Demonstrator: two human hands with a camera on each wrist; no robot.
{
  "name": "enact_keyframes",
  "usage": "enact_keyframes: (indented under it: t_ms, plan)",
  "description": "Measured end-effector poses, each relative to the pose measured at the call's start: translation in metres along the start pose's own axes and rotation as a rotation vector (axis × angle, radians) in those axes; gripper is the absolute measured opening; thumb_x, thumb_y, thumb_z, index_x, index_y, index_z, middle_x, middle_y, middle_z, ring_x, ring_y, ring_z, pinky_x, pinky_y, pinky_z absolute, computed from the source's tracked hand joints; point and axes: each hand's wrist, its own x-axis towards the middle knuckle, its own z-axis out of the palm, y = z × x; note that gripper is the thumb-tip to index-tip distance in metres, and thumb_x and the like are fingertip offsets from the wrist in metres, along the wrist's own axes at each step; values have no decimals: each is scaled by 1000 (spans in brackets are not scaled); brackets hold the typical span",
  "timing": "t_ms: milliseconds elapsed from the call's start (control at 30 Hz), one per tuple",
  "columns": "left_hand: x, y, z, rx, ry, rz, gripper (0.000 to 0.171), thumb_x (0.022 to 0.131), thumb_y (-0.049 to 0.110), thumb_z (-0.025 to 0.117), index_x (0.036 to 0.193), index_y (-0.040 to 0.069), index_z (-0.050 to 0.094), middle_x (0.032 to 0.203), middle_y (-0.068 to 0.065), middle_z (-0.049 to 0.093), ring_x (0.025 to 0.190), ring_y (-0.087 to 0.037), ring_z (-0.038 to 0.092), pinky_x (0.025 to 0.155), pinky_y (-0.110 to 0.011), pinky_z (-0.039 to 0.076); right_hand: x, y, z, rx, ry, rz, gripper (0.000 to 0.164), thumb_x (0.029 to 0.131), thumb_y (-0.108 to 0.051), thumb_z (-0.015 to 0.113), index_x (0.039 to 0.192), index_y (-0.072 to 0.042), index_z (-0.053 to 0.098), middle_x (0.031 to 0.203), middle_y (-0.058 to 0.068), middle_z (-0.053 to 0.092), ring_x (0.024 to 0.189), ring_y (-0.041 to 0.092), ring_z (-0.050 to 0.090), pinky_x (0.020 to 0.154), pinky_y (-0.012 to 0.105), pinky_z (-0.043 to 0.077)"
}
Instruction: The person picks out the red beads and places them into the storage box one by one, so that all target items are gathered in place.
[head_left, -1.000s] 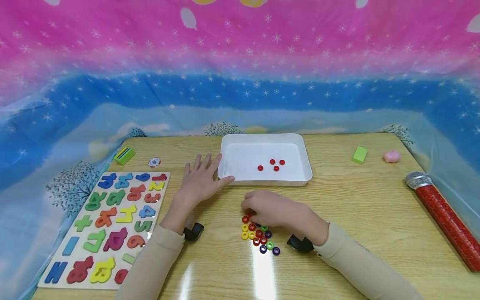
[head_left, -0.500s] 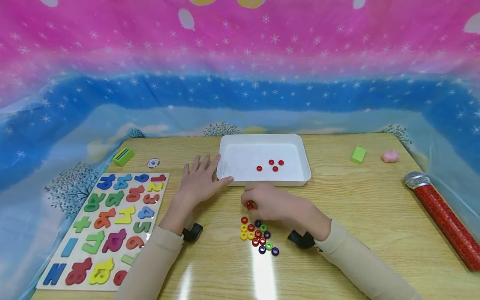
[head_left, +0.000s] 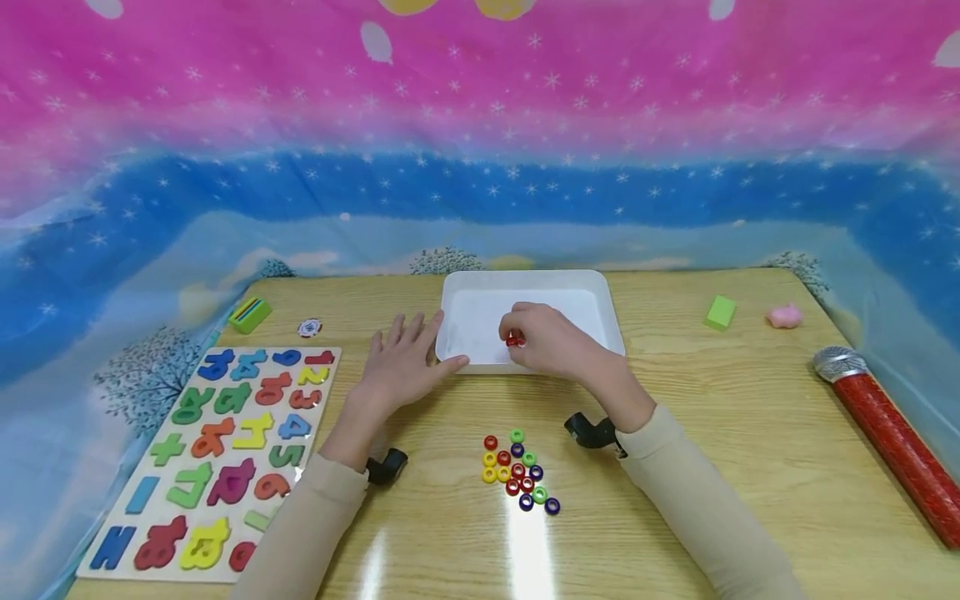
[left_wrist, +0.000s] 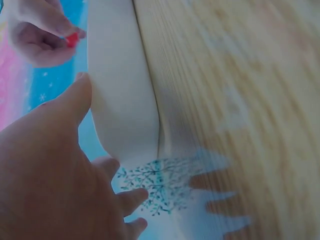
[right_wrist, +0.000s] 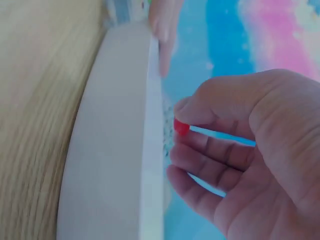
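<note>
Pink-and-blue snowflake-patterned cloth (head_left: pixel 480 187) behind a wood-grain table (head_left: pixel 720 417), white glare (head_left: pixel 531 554) on its near part

Free: surface (head_left: pixel 667 358) between white tray (head_left: pixel 528 282) and rightmost green block (head_left: pixel 720 312) | Free: strip between tray and loose beads (head_left: pixel 518 477) | Blocked: tray's left flank, by left fingers (head_left: pixel 412 327), number board (head_left: pixel 262 461) beyond | Blocked: above tray's near middle, by right fingers (head_left: pixel 513 322)

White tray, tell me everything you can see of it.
The white tray is shallow and rectangular, with rounded corners and raised walls, plastic by its look. It lies flat, open side up, far back on the wooden table. The left hand touches its near rim; the right hand partly hides its inside.
</note>
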Motion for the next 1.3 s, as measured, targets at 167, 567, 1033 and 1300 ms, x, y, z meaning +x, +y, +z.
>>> enact_keyframes:
  t_ms: [167,567,1033,1300]
  plan:
    - [1,2,2,-2,0,1,88,77,83,28,148,38,0,157,-5,12,145,-34,2,112,-63,6,10,21,5,-26,2,110,12,84,-11,61,94,-10,68,87,1,59,76,18,51,69,29,45]
    - [1,4,2,-15,-10,0,89,77,83,28,148,37,0,158,-5,11,146,-33,0,113,-61,4,12,41,14,-199,-18,159,23,87,0,47,88,-11,67,88,4,60,75,18,48,68,28,39]
    - [2,0,3,-19,-10,-5,89,77,83,27,148,37,1,157,-5,12,146,-33,1,113,-62,5,6,25,2,-134,-52,148,22,87,-11,58,107,-12,66,102,3,61,85,18,56,78,32,48]
    - [2,-2,3,-11,-4,-3,89,77,83,27,148,38,-1,157,-6,12,146,-33,2,113,-62,5,-9,7,-1,-120,-88,42,20,86,-13,60,105,-13,67,101,1,62,85,15,56,79,33,49]
